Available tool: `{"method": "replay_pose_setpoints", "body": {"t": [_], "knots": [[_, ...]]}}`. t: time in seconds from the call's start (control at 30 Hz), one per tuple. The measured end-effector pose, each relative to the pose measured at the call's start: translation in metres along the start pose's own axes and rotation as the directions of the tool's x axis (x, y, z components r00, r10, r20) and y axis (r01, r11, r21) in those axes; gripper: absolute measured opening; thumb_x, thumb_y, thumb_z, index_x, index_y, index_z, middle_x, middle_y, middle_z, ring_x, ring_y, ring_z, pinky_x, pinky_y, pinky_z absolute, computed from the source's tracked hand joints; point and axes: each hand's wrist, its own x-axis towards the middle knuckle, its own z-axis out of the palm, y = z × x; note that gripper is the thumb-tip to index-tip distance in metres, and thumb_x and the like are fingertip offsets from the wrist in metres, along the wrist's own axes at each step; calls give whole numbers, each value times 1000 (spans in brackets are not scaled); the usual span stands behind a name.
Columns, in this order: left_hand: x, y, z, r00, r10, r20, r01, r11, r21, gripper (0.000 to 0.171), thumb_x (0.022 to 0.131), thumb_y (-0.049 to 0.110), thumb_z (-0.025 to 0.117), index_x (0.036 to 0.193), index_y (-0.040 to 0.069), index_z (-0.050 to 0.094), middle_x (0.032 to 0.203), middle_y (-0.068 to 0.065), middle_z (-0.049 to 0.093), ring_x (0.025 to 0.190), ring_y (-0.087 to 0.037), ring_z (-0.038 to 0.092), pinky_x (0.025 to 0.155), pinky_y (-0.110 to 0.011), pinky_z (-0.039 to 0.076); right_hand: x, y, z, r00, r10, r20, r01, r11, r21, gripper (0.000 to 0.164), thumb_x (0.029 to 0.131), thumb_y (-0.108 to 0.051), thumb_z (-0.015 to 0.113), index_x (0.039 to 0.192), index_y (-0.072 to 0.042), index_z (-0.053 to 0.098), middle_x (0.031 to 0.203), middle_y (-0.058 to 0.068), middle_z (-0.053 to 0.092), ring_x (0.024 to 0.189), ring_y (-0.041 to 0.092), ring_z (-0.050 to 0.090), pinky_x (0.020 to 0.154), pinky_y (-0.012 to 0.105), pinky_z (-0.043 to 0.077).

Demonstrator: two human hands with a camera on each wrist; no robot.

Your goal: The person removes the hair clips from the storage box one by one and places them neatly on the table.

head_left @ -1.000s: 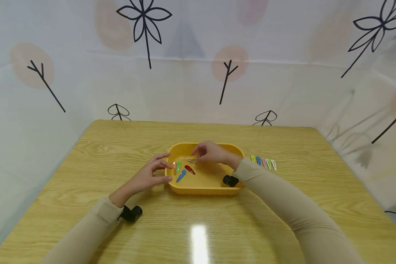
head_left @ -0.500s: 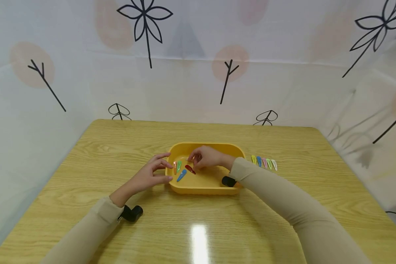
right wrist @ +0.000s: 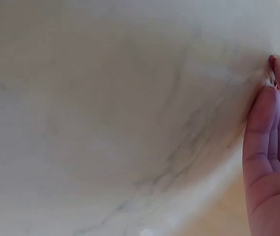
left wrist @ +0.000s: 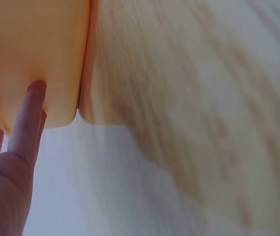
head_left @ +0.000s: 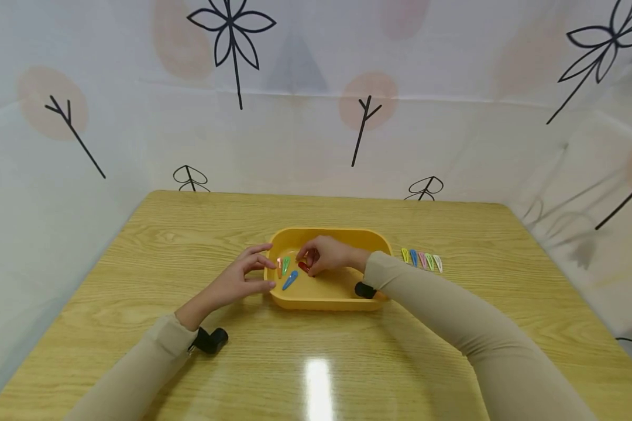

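A yellow plastic tray [head_left: 326, 304] sits mid-table. My left hand [head_left: 240, 277] rests at its left end with fingers spread; in the left wrist view a fingertip touches the tray's outer wall [left wrist: 37, 44]. Inside, my right hand [head_left: 332, 255] pinches a red snap hair clip [head_left: 303, 267] between thumb and fingers, which partly cover it. In the right wrist view, only a sliver shows between the fingertips of the right hand [right wrist: 272, 142]. Left of it lie a blue hair clip [head_left: 290, 280], a green hair clip [head_left: 286, 265] and an orange hair clip [head_left: 279, 267].
On the wooden table [head_left: 305, 345], right of the tray, several hair clips [head_left: 422, 260] stand in a neat row: yellow, blue, pink, light green and white. A patterned cloth [head_left: 295, 140] hangs behind the table. A black wrist camera [head_left: 210, 341] is on the left wrist.
My right hand has moved slightly toward the front of the tray, from beside a silvery clip to the red hair clip, which it now pinches. The left hand has stayed at the tray's end.
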Motion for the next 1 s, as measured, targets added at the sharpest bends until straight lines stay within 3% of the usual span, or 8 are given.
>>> {"method": "replay_pose_setpoints", "body": {"t": [0.53, 1.0], "knots": [[-1, 2, 1, 1000, 1, -1, -1, 1000, 4, 34, 85, 18, 70, 108, -3, 57, 149, -6, 21, 120, -36, 40, 93, -42, 46, -4, -1, -6, 996, -34, 80, 40, 997, -64, 27, 80, 1, 69, 106, -2, 65, 75, -1, 58, 64, 10, 50, 59, 19, 45], [-1, 1, 1, 1000, 14, -1, -14, 1000, 13, 33, 85, 18, 70, 107, -3, 57, 148, -7, 22, 120, -37, 42, 92, -41, 46, -15, -18, -20, 997, -61, 41, 62, 998, -15, 29, 86, 5, 58, 113, -3, 62, 81, 3, 59, 67, 14, 57, 63, 24, 51]]}}
